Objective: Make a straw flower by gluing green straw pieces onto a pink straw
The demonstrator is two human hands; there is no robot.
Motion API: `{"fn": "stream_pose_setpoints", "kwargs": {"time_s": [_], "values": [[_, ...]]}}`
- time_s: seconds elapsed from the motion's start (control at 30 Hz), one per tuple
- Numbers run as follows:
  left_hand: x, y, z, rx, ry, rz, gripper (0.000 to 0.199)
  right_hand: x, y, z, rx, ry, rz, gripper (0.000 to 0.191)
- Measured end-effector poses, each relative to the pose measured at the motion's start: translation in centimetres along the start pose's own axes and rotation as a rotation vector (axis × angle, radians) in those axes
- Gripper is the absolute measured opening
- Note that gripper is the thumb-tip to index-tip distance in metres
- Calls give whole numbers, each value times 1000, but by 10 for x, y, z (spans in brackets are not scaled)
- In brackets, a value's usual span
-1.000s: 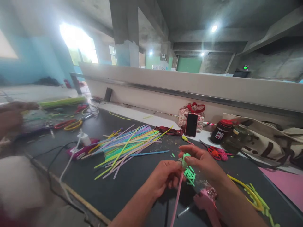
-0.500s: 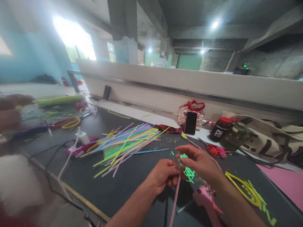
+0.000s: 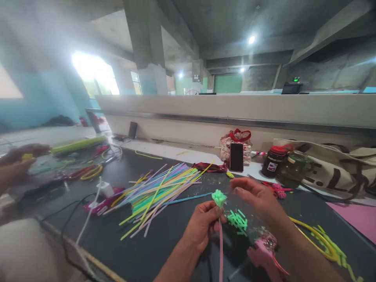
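Right hand (image 3: 260, 197) drawn back, fingers parted, left hand (image 3: 202, 221) pinching green-topped pink stem (image 3: 221, 250), dark tabletop (image 3: 173, 219), concrete-ceilinged room (image 3: 226, 23)

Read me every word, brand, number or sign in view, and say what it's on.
"L": beige canvas bag; the lettering beside it is unclear.
Black bottle with red lid: white print and square label, too blurred to read.
Small green lit sign: too small to read.
White sign on the pillar: too small.
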State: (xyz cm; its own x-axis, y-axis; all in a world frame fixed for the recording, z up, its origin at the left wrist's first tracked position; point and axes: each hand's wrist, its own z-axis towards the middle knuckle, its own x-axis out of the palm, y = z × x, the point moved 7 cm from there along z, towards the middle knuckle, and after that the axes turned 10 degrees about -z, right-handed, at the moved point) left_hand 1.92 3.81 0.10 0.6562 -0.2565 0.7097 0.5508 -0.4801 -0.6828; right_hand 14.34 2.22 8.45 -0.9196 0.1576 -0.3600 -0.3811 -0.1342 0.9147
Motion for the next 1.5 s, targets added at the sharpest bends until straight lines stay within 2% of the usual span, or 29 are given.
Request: {"fn": "stream_pose_setpoints", "kwargs": {"time_s": [0.2,0.37,0.53,0.6,0.67,0.73,0.83,0.9,1.0,1.07,1.17,1.3,1.4,1.5], "values": [[-1,-12,-3,148,-7,46,23,35,-5,-7,14,320,54,15],[3,-16,-6,206,32,188,25,46,-5,-12,37,317,101,18],[5,-16,-7,200,48,166,26,41,-7,-10,28,361,97,18],[1,-18,-5,195,0,110,24,26,-9,-7,24,315,30,16],[-4,-18,-2,161,-43,81,23,3,-12,-6,33,211,-75,13],[-8,-18,0,146,-68,50,23,-17,-17,-14,54,142,-209,8],[-9,-18,2,121,-42,15,23,-32,-30,-47,70,134,-540,16],[-8,-18,1,105,-22,-13,23,-32,-45,-79,96,172,-793,19],[-4,-17,-1,93,12,-40,21,-34,-72,-123,231,93,-1071,23],[-4,-16,-2,92,6,-45,20,-30,-82,-139,245,55,-1175,31],[-4,-15,-2,93,-15,-27,20,-19,-85,-145,236,41,-1279,39],[-5,-13,0,63,-26,-22,22,-10,-82,-138,241,33,-1338,35],[-4,-12,1,54,-20,-14,22,-18,-87,-136,295,-46,-1337,27],[-6,-13,2,76,-21,-54,21,-33,-89,-136,260,-139,-1144,23]]}}
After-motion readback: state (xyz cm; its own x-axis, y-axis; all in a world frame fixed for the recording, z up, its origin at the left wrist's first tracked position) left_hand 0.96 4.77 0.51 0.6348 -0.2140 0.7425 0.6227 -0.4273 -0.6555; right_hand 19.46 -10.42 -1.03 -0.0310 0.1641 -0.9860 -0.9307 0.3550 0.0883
